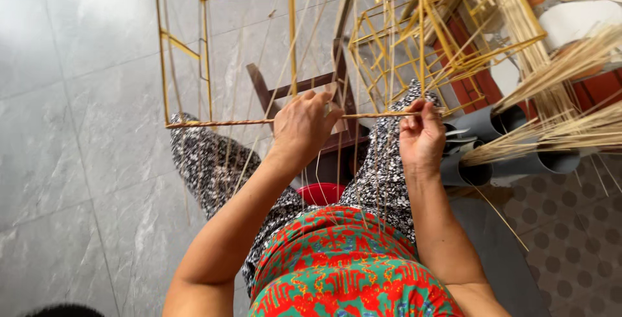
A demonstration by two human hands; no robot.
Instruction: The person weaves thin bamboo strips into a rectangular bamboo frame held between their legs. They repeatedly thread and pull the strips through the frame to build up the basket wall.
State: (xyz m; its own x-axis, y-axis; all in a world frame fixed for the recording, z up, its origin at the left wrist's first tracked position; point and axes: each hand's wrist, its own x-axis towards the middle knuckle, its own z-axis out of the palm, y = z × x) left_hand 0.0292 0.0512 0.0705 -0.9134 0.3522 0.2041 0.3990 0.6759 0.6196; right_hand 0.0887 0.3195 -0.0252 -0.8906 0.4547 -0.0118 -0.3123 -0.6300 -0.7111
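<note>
Here, left hand point(303, 124) and right hand point(421, 137) both pinching the horizontal bamboo strip point(220, 122) between them

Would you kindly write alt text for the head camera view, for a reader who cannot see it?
Seen from above, a seated person's left hand and right hand grip a horizontal bar of a thin yellow stick frame. Grey tubes holding bundled straw-coloured sticks lie to the right on a grey tiled floor.

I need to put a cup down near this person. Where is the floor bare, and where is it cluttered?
Bare grey tile floor lies to the left of the bamboo frame and the person's left knee. The patterned floor at lower right is partly free. It is crowded at upper right: stacked frames, grey pipes holding bamboo strips. Both hands grip the horizontal stick.
</note>
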